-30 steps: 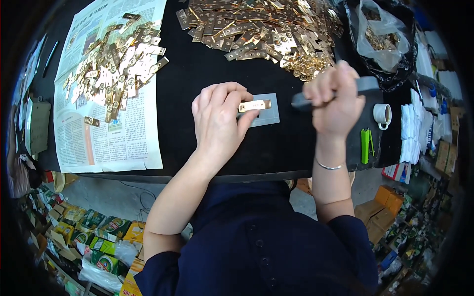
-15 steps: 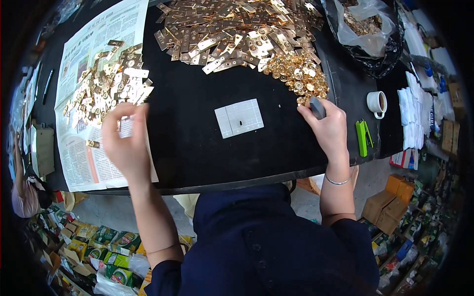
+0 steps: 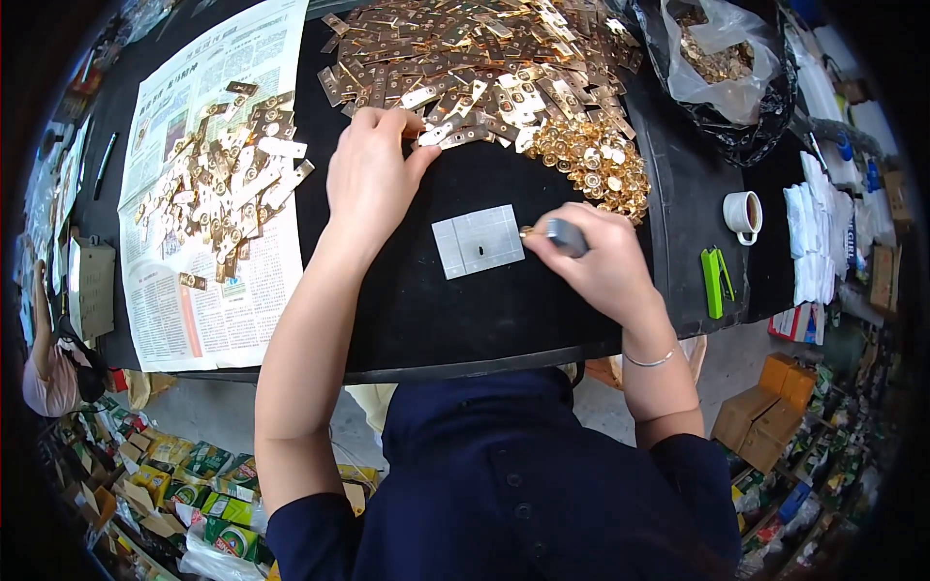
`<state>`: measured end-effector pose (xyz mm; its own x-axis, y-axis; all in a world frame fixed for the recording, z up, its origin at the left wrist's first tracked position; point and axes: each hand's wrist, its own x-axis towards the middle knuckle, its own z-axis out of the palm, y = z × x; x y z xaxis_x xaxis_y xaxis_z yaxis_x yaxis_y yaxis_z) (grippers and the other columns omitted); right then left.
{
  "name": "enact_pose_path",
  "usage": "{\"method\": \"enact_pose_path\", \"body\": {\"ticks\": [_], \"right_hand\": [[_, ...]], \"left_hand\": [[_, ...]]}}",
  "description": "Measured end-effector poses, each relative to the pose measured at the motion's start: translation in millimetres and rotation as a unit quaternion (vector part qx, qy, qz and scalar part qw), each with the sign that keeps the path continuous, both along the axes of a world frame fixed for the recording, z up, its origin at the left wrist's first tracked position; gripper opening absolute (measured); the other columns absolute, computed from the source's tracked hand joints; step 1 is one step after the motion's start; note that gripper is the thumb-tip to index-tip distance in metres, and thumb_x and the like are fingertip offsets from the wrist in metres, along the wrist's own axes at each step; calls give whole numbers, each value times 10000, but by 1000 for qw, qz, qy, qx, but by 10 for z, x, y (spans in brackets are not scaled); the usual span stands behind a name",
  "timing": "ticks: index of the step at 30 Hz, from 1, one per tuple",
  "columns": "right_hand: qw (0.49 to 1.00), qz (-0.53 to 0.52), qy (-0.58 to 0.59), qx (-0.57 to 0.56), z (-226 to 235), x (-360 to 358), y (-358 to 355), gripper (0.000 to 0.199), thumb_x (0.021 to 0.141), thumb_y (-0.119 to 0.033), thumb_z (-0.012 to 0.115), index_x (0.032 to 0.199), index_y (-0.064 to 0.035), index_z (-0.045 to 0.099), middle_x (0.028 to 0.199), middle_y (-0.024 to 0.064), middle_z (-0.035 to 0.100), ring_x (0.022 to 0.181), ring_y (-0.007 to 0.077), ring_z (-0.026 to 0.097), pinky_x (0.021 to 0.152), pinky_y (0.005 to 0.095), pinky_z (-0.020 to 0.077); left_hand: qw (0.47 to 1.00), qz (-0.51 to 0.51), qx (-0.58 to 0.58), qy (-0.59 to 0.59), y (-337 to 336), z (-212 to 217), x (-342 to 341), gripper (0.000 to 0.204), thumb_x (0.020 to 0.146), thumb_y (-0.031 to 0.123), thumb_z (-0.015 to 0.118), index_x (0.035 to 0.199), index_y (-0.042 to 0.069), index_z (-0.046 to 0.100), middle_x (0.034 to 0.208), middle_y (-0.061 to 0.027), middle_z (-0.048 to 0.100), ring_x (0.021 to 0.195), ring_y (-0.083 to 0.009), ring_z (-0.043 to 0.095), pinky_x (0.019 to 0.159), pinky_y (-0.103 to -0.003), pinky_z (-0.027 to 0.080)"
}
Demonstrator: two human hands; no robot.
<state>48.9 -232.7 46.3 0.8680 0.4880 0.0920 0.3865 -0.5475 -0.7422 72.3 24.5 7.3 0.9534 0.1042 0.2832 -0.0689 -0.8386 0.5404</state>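
My left hand (image 3: 373, 184) is at the near left edge of a big pile of flat gold metal plates (image 3: 465, 63), thumb and fingers pinching the end of one plate (image 3: 436, 136). My right hand (image 3: 601, 257) is closed around a dark grey tool (image 3: 566, 237) with a blunt end; most of its length is hidden in the palm. At that hand's fingertips shows a small gold round piece (image 3: 526, 232), right beside a pale grey square-lined block (image 3: 478, 242) with a small dark mark on it. Small round gold caps (image 3: 601, 169) lie heaped beyond my right hand.
Newspaper (image 3: 242, 310) at the left carries another heap of gold plates (image 3: 228, 179). On the right are a black bag with a clear liner (image 3: 722, 87), a white mug (image 3: 742, 215) and a green stapler (image 3: 716, 281). A pen (image 3: 106, 165) lies far left.
My left hand has moved right from the newspaper heap to the big plate pile. My right hand has come left from the cap heap to the block, with the grey tool in it.
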Motion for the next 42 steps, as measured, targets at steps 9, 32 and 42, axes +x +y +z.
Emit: {"method": "enact_pose_path", "body": {"ticks": [9, 32, 42], "right_hand": [[989, 72, -37, -124, -50, 104, 363, 194, 818, -114, 830, 934, -30, 699, 815, 94, 655, 747, 322, 675, 664, 387, 535], [997, 35, -67, 17, -138, 253, 375, 188, 867, -157, 816, 969, -26, 727, 839, 47, 674, 687, 197, 659, 602, 326, 512], [984, -69, 113, 122, -64, 290, 263, 191, 921, -168, 789, 1011, -6, 740, 758, -13, 674, 544, 19, 525, 472, 194, 388]], "left_hand": [[979, 1, -132, 157, 142, 217, -335, 164, 857, 130, 806, 922, 21, 702, 995, -130, 704, 803, -289, 684, 708, -374, 555], [980, -21, -193, -36, -89, 81, -871, 146, 814, 1, 798, 954, 5, 754, 972, -88, 727, 813, -241, 696, 704, -337, 557], [993, -45, -100, -43, -427, 7, -840, 198, 780, 53, 827, 974, 60, 787, 963, -57, 731, 862, -252, 677, 782, -362, 542]]}}
